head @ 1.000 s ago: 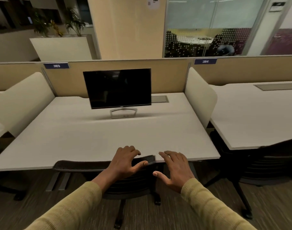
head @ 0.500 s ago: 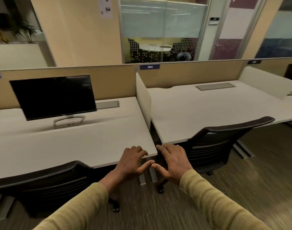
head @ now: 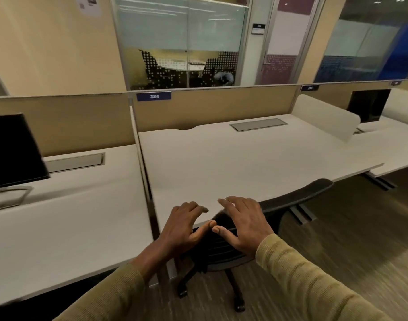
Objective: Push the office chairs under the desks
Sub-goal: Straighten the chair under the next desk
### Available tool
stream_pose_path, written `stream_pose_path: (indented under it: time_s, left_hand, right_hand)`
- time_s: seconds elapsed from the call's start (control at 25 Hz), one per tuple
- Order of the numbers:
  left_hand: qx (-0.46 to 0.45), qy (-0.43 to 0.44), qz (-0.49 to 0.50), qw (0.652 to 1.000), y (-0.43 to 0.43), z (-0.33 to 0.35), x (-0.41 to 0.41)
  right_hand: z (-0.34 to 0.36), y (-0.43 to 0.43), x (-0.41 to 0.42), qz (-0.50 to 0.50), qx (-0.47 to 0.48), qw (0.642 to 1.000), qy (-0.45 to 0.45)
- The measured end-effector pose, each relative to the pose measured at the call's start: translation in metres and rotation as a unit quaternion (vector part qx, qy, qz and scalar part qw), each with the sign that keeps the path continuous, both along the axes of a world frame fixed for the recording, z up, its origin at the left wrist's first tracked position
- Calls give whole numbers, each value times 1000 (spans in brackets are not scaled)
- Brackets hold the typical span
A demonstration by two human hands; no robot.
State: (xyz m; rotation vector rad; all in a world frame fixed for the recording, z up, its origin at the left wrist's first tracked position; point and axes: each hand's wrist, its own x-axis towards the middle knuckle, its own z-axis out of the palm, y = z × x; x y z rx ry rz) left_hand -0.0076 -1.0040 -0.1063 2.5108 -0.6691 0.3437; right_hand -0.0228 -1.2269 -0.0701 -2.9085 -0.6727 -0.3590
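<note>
A black mesh office chair (head: 288,200) stands at the front edge of the white desk (head: 233,163) labelled 384, its backrest top along the desk edge and its wheeled base on the floor below. My left hand (head: 184,225) and my right hand (head: 242,224) hover side by side over the left end of the backrest, fingers spread, thumbs nearly touching each other. Neither hand grips anything. I cannot tell whether they touch the chair.
To the left is another white desk (head: 66,228) with a black monitor (head: 12,149) behind a thin divider (head: 141,158). A white screen (head: 325,117) separates desk 384 from the desk to the right. Carpeted floor (head: 360,228) lies to the right.
My view has swung right from the monitor desk to desk 384. My hands left the first chair's backrest and now hover over the second chair, which appears closer.
</note>
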Motion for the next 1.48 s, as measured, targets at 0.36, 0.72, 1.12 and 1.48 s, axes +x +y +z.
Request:
stream_pose_path:
  time_s: [0.36, 0.72, 1.12, 1.48]
  left_hand:
    - [35, 127, -41, 990, -121, 18, 99]
    - [103, 244, 206, 942, -159, 3, 79]
    - [104, 129, 397, 902, -251, -4, 8]
    - [118, 76, 398, 906, -295, -5, -80]
  right_hand:
    - [-2, -152, 122, -5, 2, 993, 117]
    - [-6, -282, 191, 10, -79, 978, 195]
    - [-22, -359, 166, -31, -57, 981, 185]
    - [-22, -408, 53, -63, -22, 985, 160]
